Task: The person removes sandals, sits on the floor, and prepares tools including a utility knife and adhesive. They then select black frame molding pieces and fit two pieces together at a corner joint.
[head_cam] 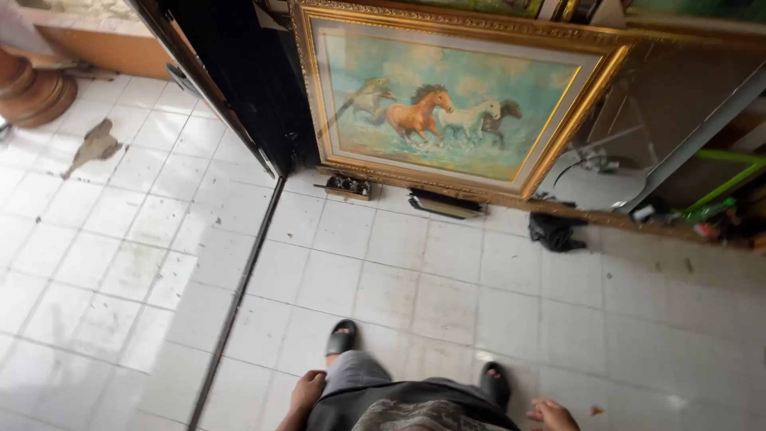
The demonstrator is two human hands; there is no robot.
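Two Empty Hands Before a Framed Painting

Both hands hang loose beside the hips: left hand (307, 391) with fingers relaxed and holding nothing, right hand (550, 415) likewise bare. Black sandals (341, 338) stand on white floor tiles (399, 279). Well ahead, a gold-framed horse painting (447, 100) leans tilted against clutter, a black cloth (554, 231) near its lower right corner. Judged advice: approach squarely and grasp opposite frame edges, avoiding the canvas.

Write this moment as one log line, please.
left hand: empty, at side | right hand: empty, at side | ahead: gold-framed horse painting leaning upright on white tiled floor
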